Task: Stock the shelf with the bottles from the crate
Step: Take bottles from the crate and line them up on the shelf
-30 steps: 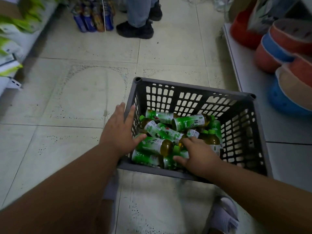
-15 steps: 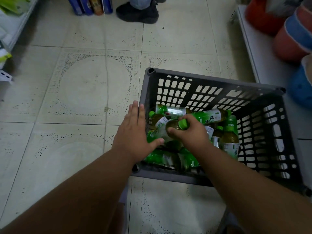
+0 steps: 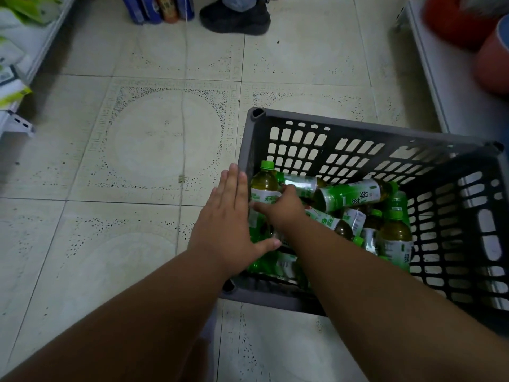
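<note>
Head view: right hand [image 3: 285,209] grips upright bottle [image 3: 265,186] beside flat, empty left hand [image 3: 230,216].

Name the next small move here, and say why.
Probably lift the upright bottle straight up out of the crate. The right hand grips its label, and the left hand lies flat along the crate's left wall.
</note>
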